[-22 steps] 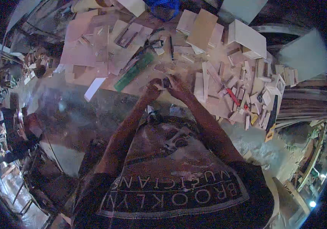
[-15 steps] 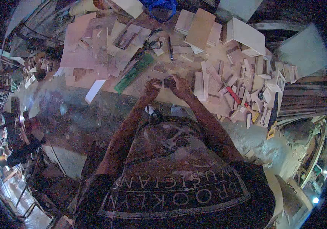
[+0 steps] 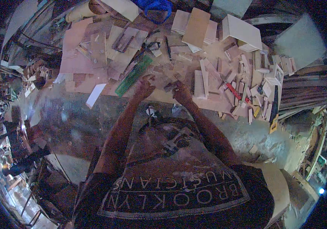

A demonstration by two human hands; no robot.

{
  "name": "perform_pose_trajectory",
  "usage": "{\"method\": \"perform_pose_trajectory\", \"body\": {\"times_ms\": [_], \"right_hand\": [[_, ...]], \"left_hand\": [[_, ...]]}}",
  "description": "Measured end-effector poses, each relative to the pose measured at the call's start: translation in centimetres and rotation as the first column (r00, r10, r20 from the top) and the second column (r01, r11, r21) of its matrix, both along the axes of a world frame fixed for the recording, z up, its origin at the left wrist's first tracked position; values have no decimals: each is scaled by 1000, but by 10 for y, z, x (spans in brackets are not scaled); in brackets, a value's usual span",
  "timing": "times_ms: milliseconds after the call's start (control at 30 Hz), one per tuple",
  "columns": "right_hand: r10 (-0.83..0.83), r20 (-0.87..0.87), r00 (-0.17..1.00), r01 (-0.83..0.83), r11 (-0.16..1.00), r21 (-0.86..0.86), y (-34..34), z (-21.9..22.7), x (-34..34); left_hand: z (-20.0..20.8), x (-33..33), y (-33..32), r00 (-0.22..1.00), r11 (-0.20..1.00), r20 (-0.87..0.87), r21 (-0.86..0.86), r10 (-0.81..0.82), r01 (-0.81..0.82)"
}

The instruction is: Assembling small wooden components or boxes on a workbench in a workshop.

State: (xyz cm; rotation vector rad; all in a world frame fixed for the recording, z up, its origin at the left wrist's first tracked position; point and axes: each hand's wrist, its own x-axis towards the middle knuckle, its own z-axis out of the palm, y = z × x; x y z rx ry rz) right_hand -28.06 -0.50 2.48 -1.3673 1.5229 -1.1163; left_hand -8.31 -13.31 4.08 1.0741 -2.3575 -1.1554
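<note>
The worktop [image 3: 161, 94] is the largest thing here, crowded along its far side and on the right with wood. At its far left lies a broad pinkish sheet [image 3: 75, 55]; toward the far right sits a white box [image 3: 243, 32], its walls joined, so that piece looks put together. Near it, a brown board [image 3: 196, 29] leans across paler panels. A green strip [image 3: 134, 75] lies aslant just beyond the left hand, and a shorter white strip [image 3: 96, 95] juts over the near edge. On the right, a red-handled tool [image 3: 232, 91] rests among wooden sticks [image 3: 244, 63] that lie loose and unjoined; most of the wood seems not yet assembled, though how much remains cannot be judged.

The left hand [image 3: 145, 88] is raised over the near edge, fingers bent; whether its grip holds anything, I cannot tell. The right hand [image 3: 181, 93], well apart from it, seems to pinch a small dark piece [image 3: 168, 87] at its fingertips, on the side facing the left hand.
</note>
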Motion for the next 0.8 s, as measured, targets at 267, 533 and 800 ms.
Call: {"method": "perform_pose_trajectory", "body": {"times_ms": [267,533,800], "right_hand": [[-116,174,978,18,874,485,-10,78,26],[6,158,987,-88,853,515,-14,55,26],[137,-350,927,-121,990,69,-24,72,12]], "left_hand": [[10,-1,24,991,983,61,-139,-116,124],[-32,6,31,929,959,370,-249,-34,134],[-49,0,16,978,909,185,-382,-99,164]]}}
